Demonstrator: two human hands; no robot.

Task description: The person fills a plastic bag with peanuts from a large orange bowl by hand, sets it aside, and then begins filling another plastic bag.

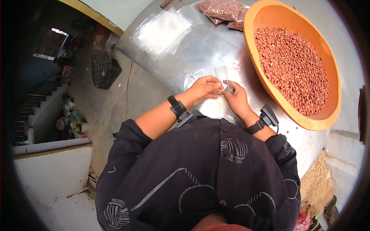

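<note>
Near the table's front edge, my left hand [203, 91] and my right hand [237, 99] meet at a clear plastic bag [221, 73]. The fingertips of both hands are closed on its edge in a pinch. The thin film stands up between them, and no contents show in it. More clear plastic [189, 77] lies on the metal just beyond my left hand. To the right of my right hand is a large orange basin [252, 54], partly filled with reddish-skinned peanuts [291, 69].
Flat clear bags [163, 30] lie in a stack at the back left of the metal table [208, 46]. Filled peanut bags [223, 9] rest behind the basin. A black crate [104, 71] stands on the floor to the left. A few loose peanuts lie beside the basin.
</note>
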